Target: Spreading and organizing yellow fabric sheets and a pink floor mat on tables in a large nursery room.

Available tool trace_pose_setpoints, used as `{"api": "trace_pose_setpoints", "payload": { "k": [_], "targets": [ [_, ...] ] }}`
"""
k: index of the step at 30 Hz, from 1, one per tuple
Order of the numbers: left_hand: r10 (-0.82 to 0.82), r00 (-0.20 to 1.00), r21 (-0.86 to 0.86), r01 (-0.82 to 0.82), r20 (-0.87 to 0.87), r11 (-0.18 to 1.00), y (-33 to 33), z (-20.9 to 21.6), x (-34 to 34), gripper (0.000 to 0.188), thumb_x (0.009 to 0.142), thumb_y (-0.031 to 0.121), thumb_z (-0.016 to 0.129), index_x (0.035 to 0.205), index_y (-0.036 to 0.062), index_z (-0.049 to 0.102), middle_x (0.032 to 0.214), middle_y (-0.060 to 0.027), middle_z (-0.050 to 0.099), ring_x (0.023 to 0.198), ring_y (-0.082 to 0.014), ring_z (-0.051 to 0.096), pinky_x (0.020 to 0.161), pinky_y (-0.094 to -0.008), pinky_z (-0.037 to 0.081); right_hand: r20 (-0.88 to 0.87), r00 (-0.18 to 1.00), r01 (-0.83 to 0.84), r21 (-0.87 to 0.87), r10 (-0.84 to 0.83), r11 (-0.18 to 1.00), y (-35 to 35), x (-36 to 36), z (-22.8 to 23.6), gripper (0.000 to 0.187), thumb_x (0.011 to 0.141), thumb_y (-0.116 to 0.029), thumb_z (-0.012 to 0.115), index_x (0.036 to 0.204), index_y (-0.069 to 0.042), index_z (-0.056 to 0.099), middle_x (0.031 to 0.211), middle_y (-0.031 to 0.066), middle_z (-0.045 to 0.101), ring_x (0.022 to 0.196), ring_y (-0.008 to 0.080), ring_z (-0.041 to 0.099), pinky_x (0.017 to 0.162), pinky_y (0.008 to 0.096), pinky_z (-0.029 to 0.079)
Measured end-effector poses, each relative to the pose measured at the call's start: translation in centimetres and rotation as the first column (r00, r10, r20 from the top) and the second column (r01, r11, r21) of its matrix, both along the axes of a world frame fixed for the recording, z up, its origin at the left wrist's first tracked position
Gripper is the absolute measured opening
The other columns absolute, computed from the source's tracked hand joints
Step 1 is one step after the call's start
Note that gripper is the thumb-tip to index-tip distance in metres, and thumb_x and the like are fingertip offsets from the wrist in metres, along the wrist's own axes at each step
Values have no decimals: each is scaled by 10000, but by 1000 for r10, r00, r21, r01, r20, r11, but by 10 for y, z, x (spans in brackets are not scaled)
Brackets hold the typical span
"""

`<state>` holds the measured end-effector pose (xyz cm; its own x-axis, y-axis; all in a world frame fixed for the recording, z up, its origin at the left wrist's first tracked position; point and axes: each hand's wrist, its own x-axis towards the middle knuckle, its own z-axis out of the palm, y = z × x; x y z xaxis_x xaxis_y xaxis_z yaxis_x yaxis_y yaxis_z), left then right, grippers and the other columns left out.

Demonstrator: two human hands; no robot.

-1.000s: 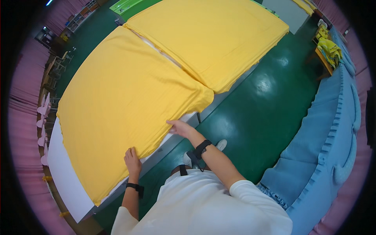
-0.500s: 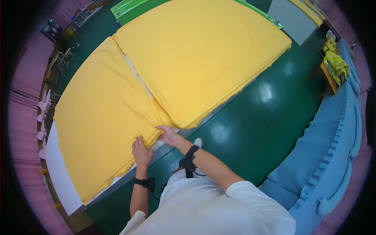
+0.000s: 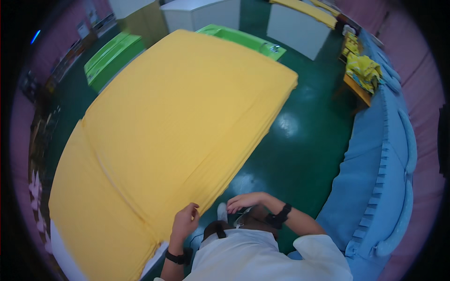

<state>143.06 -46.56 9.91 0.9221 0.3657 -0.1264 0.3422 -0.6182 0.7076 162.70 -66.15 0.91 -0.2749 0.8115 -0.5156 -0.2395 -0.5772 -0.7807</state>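
Note:
A large yellow fitted cover (image 3: 183, 107) lies smoothed over a table, its gathered edge running along the right side. A second yellow cover (image 3: 84, 201) lies to the near left, meeting the first along a narrow seam. Close to the large cover's near right edge is my left hand (image 3: 185, 222), fingers loosely bent and apart, with nothing visible in them. My right hand (image 3: 245, 201) hangs over the floor to the right of that edge, fingers stretched out and holding nothing. Both wrists wear black straps.
A long blue padded sofa (image 3: 361, 182) lines the right. Yellow cloth (image 3: 363, 71) is heaped on a wooden piece beyond it. Green units (image 3: 112, 58) and white cabinets (image 3: 300, 30) stand at the back. My shoe (image 3: 222, 211) is on the green floor (image 3: 309, 107).
I have moved rightward along the table. Both hands have left the corner at the seam. My right hand has come away from the cloth, and the gap between the covers looks narrower.

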Motion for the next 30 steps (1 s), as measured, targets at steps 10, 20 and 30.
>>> {"api": "trace_pose_setpoints", "payload": {
  "k": [10,20,30],
  "targets": [
    [-386,852,243,482,-353,842,-115,-90,318,210,762,200,541,912,55,568,824,-173,629,795,-349,608,696,-441,487,734,367,786,83,-571,612,-321,245,-78,311,840,-305,535,976,-30,583,910,100,631,826,210,605,721,334,480],
    [-552,710,44,630,-437,776,-219,-145,607,268,747,213,593,961,55,634,835,-172,655,777,-325,635,725,-390,508,372,155,929,-371,-915,6,-517,380,-154,282,836,-291,530,978,-50,569,940,102,618,835,199,602,750,345,482],
    [-506,826,-432,374,-248,821,-319,-143,985,153,807,112,583,891,-16,584,738,-98,641,670,-162,631,623,-293,501,438,-15,854,-462,-899,-240,-642,589,-202,301,816,-254,509,1007,-32,580,917,136,627,832,257,621,739,385,493]
  ]
}}
